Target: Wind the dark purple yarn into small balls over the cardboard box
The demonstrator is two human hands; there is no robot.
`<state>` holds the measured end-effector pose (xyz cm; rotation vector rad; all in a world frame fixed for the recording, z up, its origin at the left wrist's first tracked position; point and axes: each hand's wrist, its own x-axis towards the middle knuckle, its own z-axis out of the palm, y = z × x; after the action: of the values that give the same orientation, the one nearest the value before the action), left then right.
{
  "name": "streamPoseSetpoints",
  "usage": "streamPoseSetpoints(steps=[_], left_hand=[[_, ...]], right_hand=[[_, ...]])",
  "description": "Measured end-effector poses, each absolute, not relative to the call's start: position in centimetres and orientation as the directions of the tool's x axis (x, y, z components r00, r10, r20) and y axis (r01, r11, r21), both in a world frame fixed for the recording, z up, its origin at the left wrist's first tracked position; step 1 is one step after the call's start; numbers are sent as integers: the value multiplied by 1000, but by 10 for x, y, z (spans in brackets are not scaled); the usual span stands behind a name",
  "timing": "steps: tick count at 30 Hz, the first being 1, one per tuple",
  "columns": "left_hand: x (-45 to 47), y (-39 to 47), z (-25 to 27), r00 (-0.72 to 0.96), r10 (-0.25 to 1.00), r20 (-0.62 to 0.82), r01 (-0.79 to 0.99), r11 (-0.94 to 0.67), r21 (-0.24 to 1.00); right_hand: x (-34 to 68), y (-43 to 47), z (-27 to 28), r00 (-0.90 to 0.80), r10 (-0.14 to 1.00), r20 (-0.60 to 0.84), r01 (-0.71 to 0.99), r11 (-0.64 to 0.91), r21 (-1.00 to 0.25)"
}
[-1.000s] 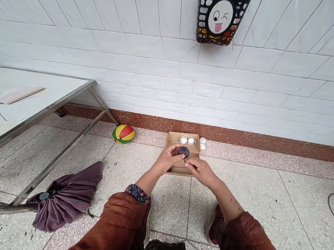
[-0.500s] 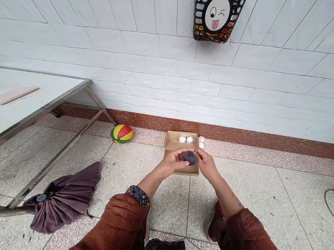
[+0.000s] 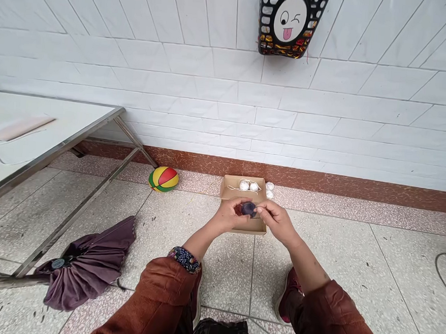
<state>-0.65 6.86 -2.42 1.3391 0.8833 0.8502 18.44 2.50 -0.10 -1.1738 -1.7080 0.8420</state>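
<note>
A small dark grey-purple ball of yarn (image 3: 248, 209) is gripped in my left hand (image 3: 227, 217), fingers and thumb curled round its left side. My right hand (image 3: 275, 219) is closed in a pinch at the ball's right side, on what looks like the yarn's strand. Beneath both hands an open cardboard box (image 3: 259, 226) lies on the floor, partly hidden by them. Two white balls of yarn (image 3: 244, 185) with loose string rest in its far part. More white balls (image 3: 269, 190) sit on the floor against the box's right side.
A multicoloured ball (image 3: 163, 178) lies by the wall's brown skirting. At left stands a metal-framed table (image 3: 78, 110), with a folded purple umbrella (image 3: 92, 264) by its leg. A black basket (image 3: 292, 22) hangs on the tiled wall. A dark cable (image 3: 439, 273) lies far right.
The yarn ball has shifted slightly left and turned in my left hand. My right hand has drawn a little away from it, fingers still pinched.
</note>
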Motion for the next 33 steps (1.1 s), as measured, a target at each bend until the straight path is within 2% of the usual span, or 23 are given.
streamPoseSetpoints(steps=[3,5,8,11,14,18,21,24,28,30,33], left_hand=[[-3,60,-20,580,814,-46,-88,119,989],[-2,58,-14,633,774,-27,-185,186,965],[-2,58,-7,600,800,-25,-299,253,920],[-4,64,-6,486,873,-36,-360,238,902],[-7,73,-12,384,923,-32,-332,171,928],[-12,84,-20,254,967,12,-85,10,996],[-12,83,-21,276,958,80,119,-117,986],[-9,71,-19,453,890,56,158,-142,977],[-2,55,-12,674,739,5,-19,9,1000],[1,52,-9,687,727,19,-132,99,986],[2,55,-7,606,795,13,-240,168,956]], right_hand=[[189,33,-10,-41,948,317,379,308,-873],[190,38,-19,-13,954,301,402,281,-872],[185,40,-32,-54,970,239,433,238,-869],[179,38,-39,-138,969,205,486,247,-838],[173,31,-35,-265,943,204,496,314,-810],[174,21,-16,-412,887,211,397,382,-834],[181,19,-3,-334,908,254,331,365,-870],[189,23,-2,-178,938,299,313,342,-886],[195,32,-13,-16,959,281,363,268,-892],[195,35,-20,9,966,259,399,234,-887],[190,37,-27,-6,974,228,446,207,-871]])
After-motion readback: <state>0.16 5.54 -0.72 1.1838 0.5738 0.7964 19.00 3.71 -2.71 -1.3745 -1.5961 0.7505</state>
